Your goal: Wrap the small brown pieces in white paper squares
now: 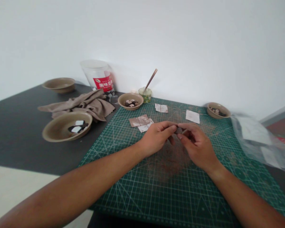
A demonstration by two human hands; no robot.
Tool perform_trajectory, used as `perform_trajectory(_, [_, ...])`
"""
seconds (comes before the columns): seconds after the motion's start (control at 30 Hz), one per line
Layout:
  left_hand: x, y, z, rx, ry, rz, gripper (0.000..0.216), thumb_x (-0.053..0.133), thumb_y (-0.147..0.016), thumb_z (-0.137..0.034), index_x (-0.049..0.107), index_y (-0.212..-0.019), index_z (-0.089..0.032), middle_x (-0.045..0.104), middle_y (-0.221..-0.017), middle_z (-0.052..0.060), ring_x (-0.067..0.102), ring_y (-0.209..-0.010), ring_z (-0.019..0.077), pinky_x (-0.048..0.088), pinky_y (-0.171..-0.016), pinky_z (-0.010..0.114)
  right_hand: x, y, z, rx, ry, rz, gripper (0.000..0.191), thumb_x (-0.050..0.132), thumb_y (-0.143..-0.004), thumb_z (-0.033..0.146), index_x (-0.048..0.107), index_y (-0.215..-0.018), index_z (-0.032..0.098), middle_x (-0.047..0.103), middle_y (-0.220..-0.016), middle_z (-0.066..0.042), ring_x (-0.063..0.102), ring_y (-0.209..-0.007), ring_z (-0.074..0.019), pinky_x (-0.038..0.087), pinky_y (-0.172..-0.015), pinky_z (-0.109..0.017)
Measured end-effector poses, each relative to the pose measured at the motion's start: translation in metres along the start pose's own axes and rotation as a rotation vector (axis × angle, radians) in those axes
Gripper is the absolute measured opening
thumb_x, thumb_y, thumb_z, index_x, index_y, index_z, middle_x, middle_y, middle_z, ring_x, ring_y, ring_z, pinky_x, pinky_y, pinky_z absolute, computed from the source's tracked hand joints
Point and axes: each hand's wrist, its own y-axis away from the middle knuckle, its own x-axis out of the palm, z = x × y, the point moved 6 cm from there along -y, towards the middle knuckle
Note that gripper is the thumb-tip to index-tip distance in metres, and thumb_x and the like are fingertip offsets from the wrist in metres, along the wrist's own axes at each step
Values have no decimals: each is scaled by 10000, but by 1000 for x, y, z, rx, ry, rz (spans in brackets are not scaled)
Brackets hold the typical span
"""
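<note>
a white wall is rising behind a dark table, and a green gridded mat is covering much of the tabletop, with brown dust marking its middle. a clear plastic bag is resting at the mat's right edge. a crumpled brown cloth is lying on the left, just behind a tan bowl. the left hand and the right hand, both bare, are meeting over the mat, fingers curling partway in, their tips gripping one thing between them. paper squares are lying flat beyond. smallest of all, a dark piece is sitting between the fingertips, partly hidden. it is looking light, stiff and probably dusty rather than slippery, perhaps chipping if squeezed hard; a gentle pinch on its edges is seeming the safest hold.
</note>
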Motion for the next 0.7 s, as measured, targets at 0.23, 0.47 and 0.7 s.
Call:
perform_trajectory(0.23, [1, 1, -3, 31, 21, 31, 254, 633, -865, -287, 709, -1052, -133, 685, -811, 21, 621, -581, 92, 477, -557, 216, -1, 1, 1, -22, -3, -20, 256, 620, -909, 240, 631, -1159, 290, 618, -1025, -22, 580, -752, -148, 514, -696, -324])
perform_trajectory(0.47, [2, 1, -4, 65, 9, 33, 261, 626, -877, -296, 680, -1080, -142, 678, -858, 22, 607, -598, 88, 481, -552, 214, -4, 0, 7, -110, 32, -41, 263, 611, -916, 246, 621, -1174, 300, 606, -1109, -49, 611, -875, -186, 542, -749, -355])
perform_trajectory(0.7, [2, 1, -5, 76, -70, 18, 171, 632, -874, -296, 673, -946, -146, 660, -819, 4, 563, -602, 74, 471, -581, 207, -7, 3, 15, -189, 56, -33, 298, 607, -926, 217, 614, -1209, 311, 621, -1172, -55, 624, -902, -188, 546, -786, -373])
